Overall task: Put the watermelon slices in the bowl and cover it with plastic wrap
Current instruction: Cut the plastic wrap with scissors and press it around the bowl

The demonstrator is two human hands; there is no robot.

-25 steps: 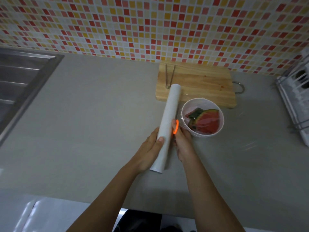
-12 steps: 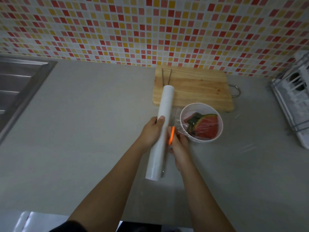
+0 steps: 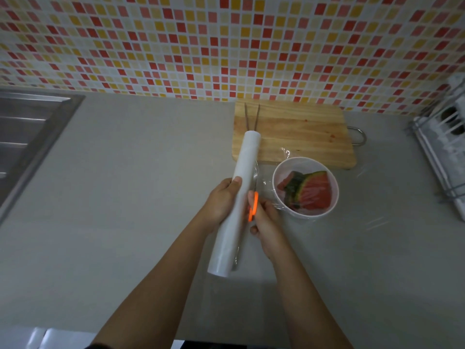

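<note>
My left hand curls round the white roll of plastic wrap, which I hold at a slant over the grey counter. Just right of the roll, my right hand grips an orange-handled cutting tool at the clear film stretched from the roll to the bowl. The white bowl holds the watermelon slices. Beyond it lies the wooden cutting board, bearing metal tongs.

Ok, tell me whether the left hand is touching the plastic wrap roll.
Touching. The head view shows the left hand wrapped round the plastic wrap roll, with its thumb lying on the roll.
</note>
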